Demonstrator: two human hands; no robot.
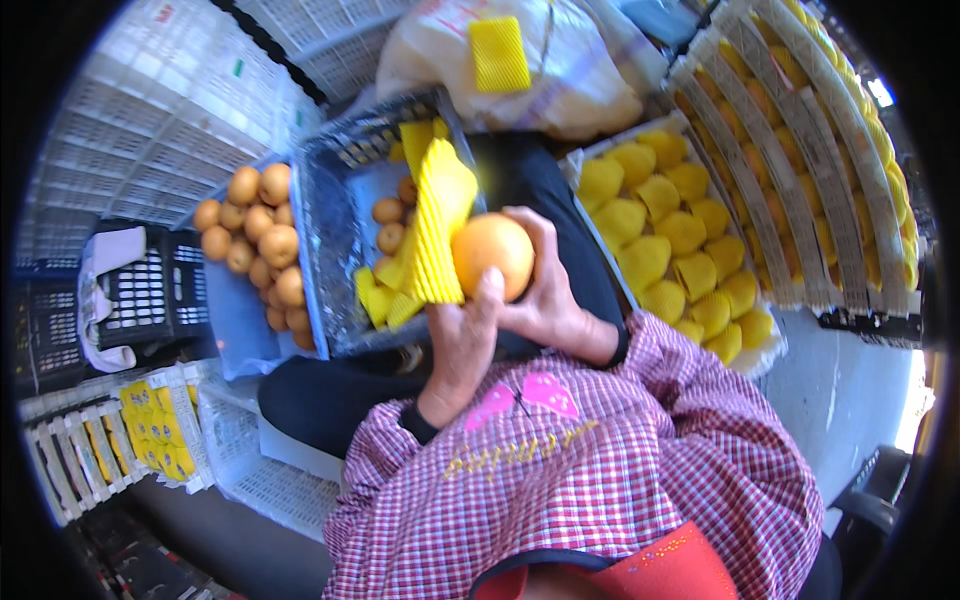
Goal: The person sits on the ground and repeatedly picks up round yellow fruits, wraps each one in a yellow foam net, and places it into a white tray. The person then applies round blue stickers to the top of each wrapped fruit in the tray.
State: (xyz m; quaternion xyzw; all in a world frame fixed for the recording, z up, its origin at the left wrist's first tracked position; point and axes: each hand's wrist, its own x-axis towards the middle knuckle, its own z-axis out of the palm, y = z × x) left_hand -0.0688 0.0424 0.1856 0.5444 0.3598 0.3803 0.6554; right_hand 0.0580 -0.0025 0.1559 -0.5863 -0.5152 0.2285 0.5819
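Right grip (547, 290) cups inward beside left grip (466, 335).

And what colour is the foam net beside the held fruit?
The foam net is bright yellow, as the head view shows.

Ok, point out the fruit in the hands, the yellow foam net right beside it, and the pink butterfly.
Orange fruit (497, 250): head view, middle of its skin.
Yellow foam net (442, 225): head view, ribbed side.
Pink butterfly (521, 397): head view, between its wings.

You hold one orange fruit (500, 252). At your left there are at least twelve loose fruits (278, 245), in the dark crate (335, 255) at least two more, and at your right at least fifteen wrapped fruits (681, 231). The yellow nets (444, 220) overlap, their number is unclear.
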